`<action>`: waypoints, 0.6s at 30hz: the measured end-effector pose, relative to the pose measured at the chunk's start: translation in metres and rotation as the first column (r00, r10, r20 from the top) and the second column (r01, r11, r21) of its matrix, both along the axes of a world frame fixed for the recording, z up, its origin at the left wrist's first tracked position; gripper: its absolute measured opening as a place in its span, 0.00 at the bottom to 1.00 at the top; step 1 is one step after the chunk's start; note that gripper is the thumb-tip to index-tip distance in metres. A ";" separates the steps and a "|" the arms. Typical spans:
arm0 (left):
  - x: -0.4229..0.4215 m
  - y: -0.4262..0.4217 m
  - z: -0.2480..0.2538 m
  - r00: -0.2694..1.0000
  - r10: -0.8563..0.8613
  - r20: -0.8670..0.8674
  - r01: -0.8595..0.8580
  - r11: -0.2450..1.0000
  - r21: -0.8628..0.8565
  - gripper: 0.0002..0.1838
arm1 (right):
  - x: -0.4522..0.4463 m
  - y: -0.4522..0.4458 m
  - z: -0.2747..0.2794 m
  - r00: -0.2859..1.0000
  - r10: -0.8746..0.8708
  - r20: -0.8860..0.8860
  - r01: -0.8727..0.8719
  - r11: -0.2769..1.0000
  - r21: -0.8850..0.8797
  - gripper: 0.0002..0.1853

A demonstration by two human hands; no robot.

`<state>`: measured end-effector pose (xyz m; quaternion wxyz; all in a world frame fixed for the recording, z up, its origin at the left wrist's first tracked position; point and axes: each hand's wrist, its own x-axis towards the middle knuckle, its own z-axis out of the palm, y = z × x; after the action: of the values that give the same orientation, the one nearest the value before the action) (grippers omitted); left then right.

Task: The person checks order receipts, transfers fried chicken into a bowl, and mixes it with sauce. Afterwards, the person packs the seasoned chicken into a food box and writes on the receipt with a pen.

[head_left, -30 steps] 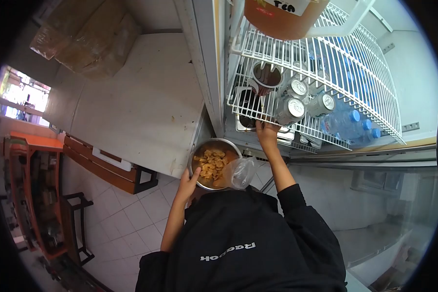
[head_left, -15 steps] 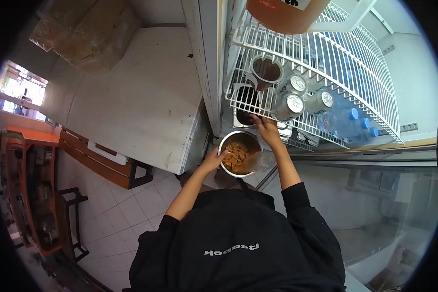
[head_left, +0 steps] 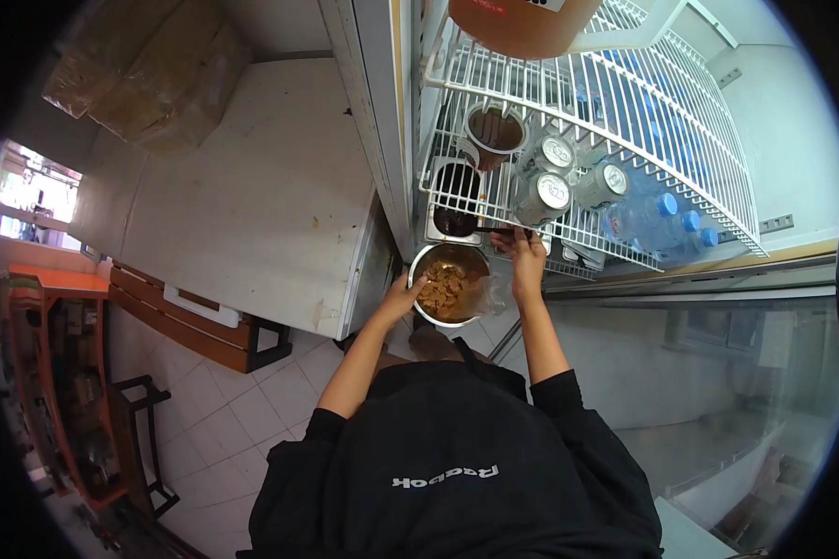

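Note:
My left hand [head_left: 403,296] is closed on the left rim of a round metal bowl [head_left: 473,260], which holds brown, sauced pieces of food [head_left: 443,291]. A crumpled clear plastic bag [head_left: 489,296] hangs over the bowl's right side. Just above, my right hand [head_left: 526,259] grips the dark handle [head_left: 499,230] of a utensil reaching left into dark sauce [head_left: 455,223]. That sauce sits in a rectangular metal container [head_left: 454,239] below the wire shelf. The utensil's far end is hidden in the sauce, so its kind does not show.
Wire shelves [head_left: 615,121] of an open fridge hold drink cans [head_left: 552,191], water bottles [head_left: 667,219], a tub of brown liquid [head_left: 496,130] and a large jug [head_left: 522,23]. A white chest top [head_left: 252,196] stands left, with a wooden bench [head_left: 186,312] beside it.
My right hand has drawn slightly down and back, and the dark handle now shows between it and the sauce. The view has shifted a little; my left hand still holds the bowl.

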<state>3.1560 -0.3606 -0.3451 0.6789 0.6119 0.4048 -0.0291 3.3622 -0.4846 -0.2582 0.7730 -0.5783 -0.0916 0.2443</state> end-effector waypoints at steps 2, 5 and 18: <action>-0.002 0.002 0.002 1.000 0.012 0.019 -0.011 1.000 -0.012 0.28 | -0.005 -0.005 -0.009 0.996 -0.042 -0.077 0.046 0.998 0.045 0.12; -0.005 0.004 0.010 0.998 0.034 0.045 -0.032 0.998 -0.046 0.28 | -0.015 -0.010 -0.014 0.983 -0.110 -0.145 0.126 0.986 0.109 0.12; -0.010 0.006 0.026 0.998 -0.001 0.059 0.008 0.993 -0.116 0.28 | -0.032 -0.040 -0.015 0.790 -0.238 -0.565 0.425 0.877 0.224 0.12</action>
<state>3.1461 -0.3546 -0.3191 0.7249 0.5728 0.3809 -0.0362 3.3303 -0.5250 -0.2734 0.8870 -0.3549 0.1850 0.2302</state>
